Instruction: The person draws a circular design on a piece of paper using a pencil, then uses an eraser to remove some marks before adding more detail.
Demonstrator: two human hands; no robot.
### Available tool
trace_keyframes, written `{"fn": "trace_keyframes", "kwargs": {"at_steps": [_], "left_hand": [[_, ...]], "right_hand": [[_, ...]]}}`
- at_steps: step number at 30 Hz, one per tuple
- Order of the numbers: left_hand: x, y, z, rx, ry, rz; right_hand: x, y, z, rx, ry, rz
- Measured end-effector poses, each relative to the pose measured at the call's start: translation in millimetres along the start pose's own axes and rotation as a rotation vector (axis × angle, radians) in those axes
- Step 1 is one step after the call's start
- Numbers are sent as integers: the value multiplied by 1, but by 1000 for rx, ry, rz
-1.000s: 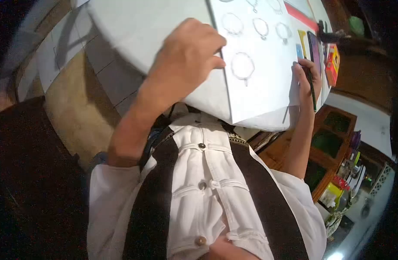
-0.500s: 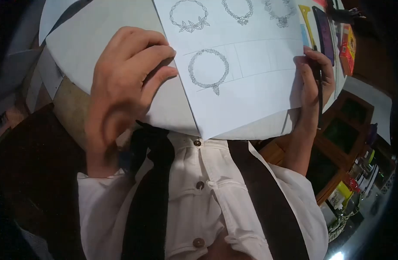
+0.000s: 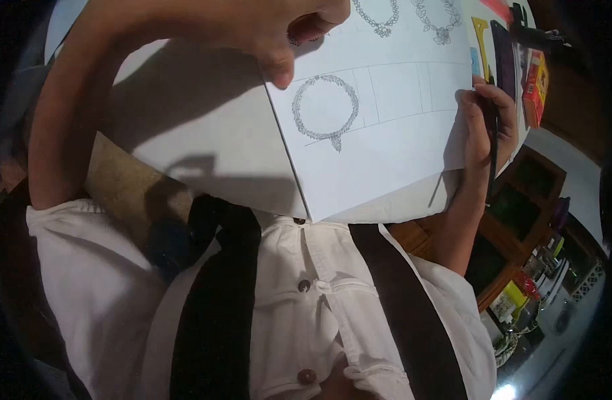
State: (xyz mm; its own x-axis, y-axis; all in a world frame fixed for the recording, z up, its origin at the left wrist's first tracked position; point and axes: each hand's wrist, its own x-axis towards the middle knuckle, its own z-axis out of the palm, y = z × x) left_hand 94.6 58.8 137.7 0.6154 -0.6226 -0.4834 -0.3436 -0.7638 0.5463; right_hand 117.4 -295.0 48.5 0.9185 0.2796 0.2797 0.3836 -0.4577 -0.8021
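A white sheet of paper (image 3: 386, 160) lies before me, with pencil drawings of ring-shaped leaf and flower designs. One leafy ring drawing (image 3: 324, 137) with a small pendant sprig is at its left, beside faint ruled lines. My left hand (image 3: 272, 33) is over the sheet's upper left, thumb pointing down near its left edge and fingers bent but apart from the thumb. It partly covers a drawing at the top. My right hand (image 3: 489, 123) is at the sheet's right edge, curled round a thin dark pencil or pen (image 3: 494, 153) that points down.
The sheet rests on a pale rounded table (image 3: 206, 147). At the upper right lie a yellow tool (image 3: 480, 43), a dark flat case (image 3: 502, 53) and a red-orange box (image 3: 536, 87). A wooden cabinet (image 3: 519, 200) and cluttered items stand lower right.
My left hand has moved up and right, from the sheet's left edge to over its upper left. The sheet has shifted slightly right in view. My right hand stays at the right edge.
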Motion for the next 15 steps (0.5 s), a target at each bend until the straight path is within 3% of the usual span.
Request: {"fn": "trace_keyframes", "kwargs": {"at_steps": [1, 4, 5, 7, 9, 11, 13, 15], "left_hand": [[-1, -3, 6, 152, 170, 111], [11, -13, -6, -90, 20, 70], [9, -14, -1, -102, 29, 71], [-3, 0, 12, -7, 230, -44], [-5, -6, 8, -36, 208, 6], [-7, -11, 11, -52, 184, 61], [-9, -10, 26, 81, 380, 72], [-7, -12, 26, 89, 386, 106]], "right_hand": [[0, -1, 2, -5, 22, 16], [0, 1, -1, -41, 21, 22], [2, 1, -1, -55, 11, 11], [4, -7, 0, -129, 3, -32], [3, -13, 1, -200, -1, -79], [1, -19, -1, -184, 127, -179], [-9, -36, 12, -95, 125, -190], [-29, -58, 32, 519, -36, 25]]}}
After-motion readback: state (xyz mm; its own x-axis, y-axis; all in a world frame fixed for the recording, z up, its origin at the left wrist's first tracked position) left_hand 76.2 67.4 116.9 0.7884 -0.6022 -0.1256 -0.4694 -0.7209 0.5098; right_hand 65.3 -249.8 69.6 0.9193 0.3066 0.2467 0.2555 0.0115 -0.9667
